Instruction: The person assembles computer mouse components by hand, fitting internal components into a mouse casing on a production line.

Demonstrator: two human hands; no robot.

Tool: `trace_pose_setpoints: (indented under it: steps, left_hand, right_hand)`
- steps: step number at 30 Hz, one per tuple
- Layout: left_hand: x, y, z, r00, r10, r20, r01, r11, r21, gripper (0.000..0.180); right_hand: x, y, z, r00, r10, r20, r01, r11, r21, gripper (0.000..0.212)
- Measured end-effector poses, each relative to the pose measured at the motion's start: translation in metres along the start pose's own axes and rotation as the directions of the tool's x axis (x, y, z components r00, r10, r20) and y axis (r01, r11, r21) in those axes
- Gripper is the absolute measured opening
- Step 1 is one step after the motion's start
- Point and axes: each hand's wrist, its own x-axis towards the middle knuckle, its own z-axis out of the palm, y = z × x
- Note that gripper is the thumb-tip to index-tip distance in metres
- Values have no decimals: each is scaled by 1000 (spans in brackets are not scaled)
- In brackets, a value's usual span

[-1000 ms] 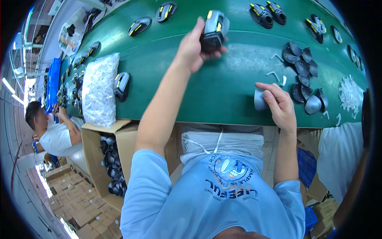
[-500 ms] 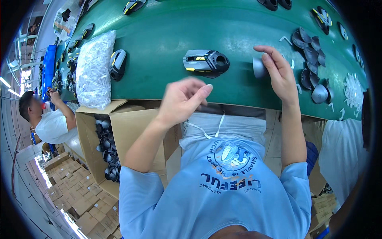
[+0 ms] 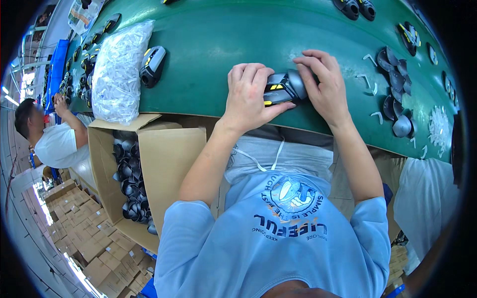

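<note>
My left hand [image 3: 247, 94] is closed around the left part of a grey and black plastic housing [image 3: 278, 90] with yellow stripes, its thumb along the near side. At the housing's right end sits a smooth grey curved cap [image 3: 297, 83]. My right hand [image 3: 325, 84] is closed on this cap, fingers at its far side, and presses it against the housing. The hands hide part of both pieces, so I cannot tell whether the cap is seated. All of this is at the green table [image 3: 198, 79], near its front edge.
Loose curved caps [image 3: 396, 82] and small white bent strips [image 3: 366, 79] lie at right, with a clear plastic pile [image 3: 438, 128] beyond. At left are a bag of clear parts [image 3: 121, 74], another housing [image 3: 153, 66], an open carton [image 3: 171, 164] of dark caps and a seated person [image 3: 59, 136].
My left hand has moved forward onto the housing and taken hold of it. My right hand has brought the grey cap leftward to the housing's right end.
</note>
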Motion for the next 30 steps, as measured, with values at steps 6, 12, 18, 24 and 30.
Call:
trace_pose_setpoints:
  steps: [6, 12, 18, 24, 30]
  left_hand:
    - [-3, -1, 3, 1000, -24, -12, 24, 1000, -14, 72]
    - [-3, -2, 2, 1000, -20, -6, 19, 1000, -14, 70]
    - [-3, -2, 0, 1000, -18, -7, 18, 1000, -11, 69]
    - [-3, 2, 6, 1000, -21, -18, 21, 1000, 3, 69]
    - [-3, 1, 5, 999, -33, -5, 33, 999, 4, 68]
  right_hand:
    - [-1, 12, -19, 939, -55, 339, -7, 984, 178, 27]
    - [-2, 0, -37, 899, -198, 390, 181, 980, 81, 53]
    - [26, 3, -61, 829, -127, 545, 165, 986, -21, 44]
    - [3, 30, -55, 971, -40, 236, -6, 982, 191, 31]
    - [-2, 9, -26, 930, 221, 292, -264, 957, 117, 31]
